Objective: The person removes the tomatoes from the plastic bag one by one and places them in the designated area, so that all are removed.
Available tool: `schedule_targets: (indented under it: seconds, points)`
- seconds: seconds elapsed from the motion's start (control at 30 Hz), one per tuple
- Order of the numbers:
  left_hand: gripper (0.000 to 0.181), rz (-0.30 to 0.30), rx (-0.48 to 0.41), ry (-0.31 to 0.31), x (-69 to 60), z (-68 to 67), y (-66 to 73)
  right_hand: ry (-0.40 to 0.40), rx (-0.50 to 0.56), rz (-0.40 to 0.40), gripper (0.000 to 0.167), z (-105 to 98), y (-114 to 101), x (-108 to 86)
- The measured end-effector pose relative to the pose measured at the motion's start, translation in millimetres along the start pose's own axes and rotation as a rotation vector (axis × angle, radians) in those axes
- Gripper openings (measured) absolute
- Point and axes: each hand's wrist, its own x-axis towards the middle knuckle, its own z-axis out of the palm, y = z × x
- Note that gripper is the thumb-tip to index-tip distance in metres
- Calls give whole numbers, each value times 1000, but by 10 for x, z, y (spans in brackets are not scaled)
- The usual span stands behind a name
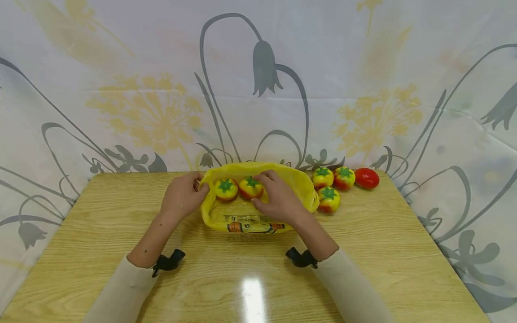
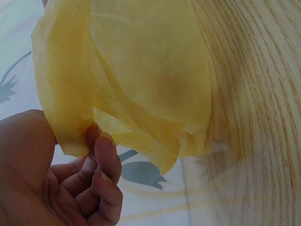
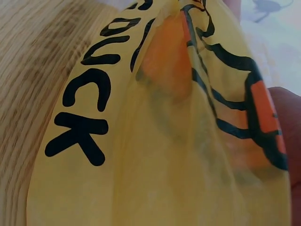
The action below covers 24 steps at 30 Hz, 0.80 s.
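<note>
- Bag (image 1: 299, 186): yellow, thin and pliable, standing on the table (image 1: 218, 278) with its wide mouth open upward, near the table's far edge; printed with a coloured picture on its near side.
- Left hand (image 1: 182, 196): at the bag's left end. Its grip pinches the edge of the film, seen close in the left wrist view, where a loose fold hangs beside the fingers (image 2: 107, 157).
- Right hand (image 1: 280, 197): reaches in over the near right part of the mouth. Its grip spans the held fruit (image 1: 249, 188), fingertips at the upper side and thumb at the lower right; the right wrist view does not show this contact, the bag standing in front.
- Held fruit: inside the bag, yellow and red with a green star-shaped top, uppermost.
- Second fruit (image 1: 226, 189): of the same kind, in the bag just left of the held fruit.
- Three fruits (image 1: 344, 178): also of this kind, grouped on the table just beside the bag's right end.
- Red fruit (image 1: 366, 178): smooth, to the right of that group.
- Letters (image 3: 87, 89): large and black on the bag, including U, C and K.
- Backdrop (image 1: 258, 130): pale, with grey and yellow plants, behind the table.
</note>
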Motion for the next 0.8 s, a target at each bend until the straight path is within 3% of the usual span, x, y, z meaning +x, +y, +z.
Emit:
schedule_targets:
  seconds: [0.5, 0.8]
  points:
    - [32, 13, 3, 6, -4, 6, -10, -112, -42, 43, 72, 96, 78, 125]
    - [31, 22, -3, 2, -9, 20, -7, -61, -67, 0, 56, 155, 98, 119]
